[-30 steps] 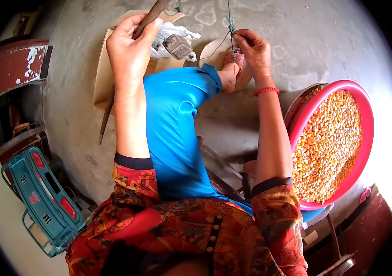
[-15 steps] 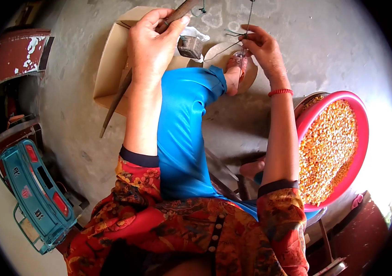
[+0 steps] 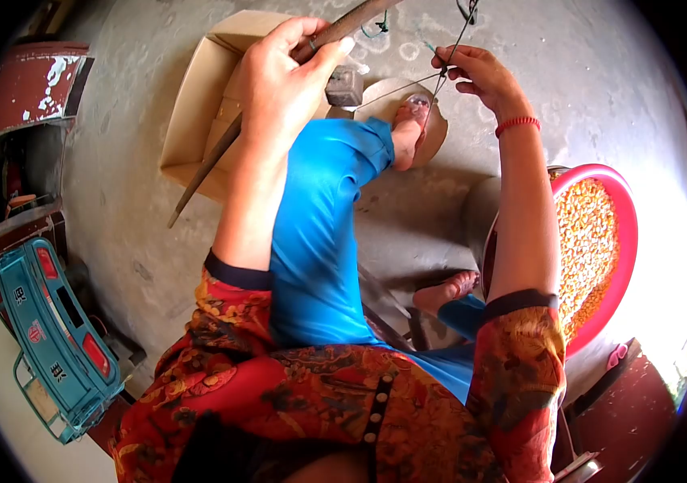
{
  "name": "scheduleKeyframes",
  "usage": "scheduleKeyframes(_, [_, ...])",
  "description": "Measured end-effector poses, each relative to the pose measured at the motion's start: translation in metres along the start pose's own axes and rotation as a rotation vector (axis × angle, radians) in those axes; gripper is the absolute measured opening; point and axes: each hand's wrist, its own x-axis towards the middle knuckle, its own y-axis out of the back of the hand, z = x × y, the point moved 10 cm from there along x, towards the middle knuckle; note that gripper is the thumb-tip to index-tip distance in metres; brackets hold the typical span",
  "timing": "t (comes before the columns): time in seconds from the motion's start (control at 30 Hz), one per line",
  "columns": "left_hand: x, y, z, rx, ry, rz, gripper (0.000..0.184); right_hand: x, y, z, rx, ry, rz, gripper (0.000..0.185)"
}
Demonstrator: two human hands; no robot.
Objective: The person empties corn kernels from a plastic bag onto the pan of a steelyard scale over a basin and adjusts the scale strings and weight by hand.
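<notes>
My left hand [image 3: 287, 80] is wrapped round a long wooden stick [image 3: 213, 165], which slants from lower left up past the top edge. A square metal weight [image 3: 345, 86] hangs just right of that hand, below the stick. At upper right, my right hand [image 3: 484, 76] pinches a thin dark cord [image 3: 454, 55] near a knot. The cord runs up towards a dark hook [image 3: 467, 10] at the top edge, and a strand stretches left towards the weight. Green string [image 3: 381, 27] is tied on the stick between my hands.
An open cardboard box [image 3: 190, 113] lies on the floor at upper left. A pink basin [image 3: 630, 233] of corn kernels stands at right. My feet, one on a round pale piece [image 3: 437, 137], are below. A teal plastic object [image 3: 45, 338] is at lower left.
Both hands have moved right, with the stick and cord. The weight has shifted right with the stick. The view has shifted, and more of the cardboard box and my lower foot shows.
</notes>
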Motion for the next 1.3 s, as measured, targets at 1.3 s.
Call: scheduleKeyframes(1.3, [-0.054,0.021,-0.007,0.026,0.281,-0.257,0.02,-0.009,0.032,-0.015,-0.364,0.454,0.559,0.029])
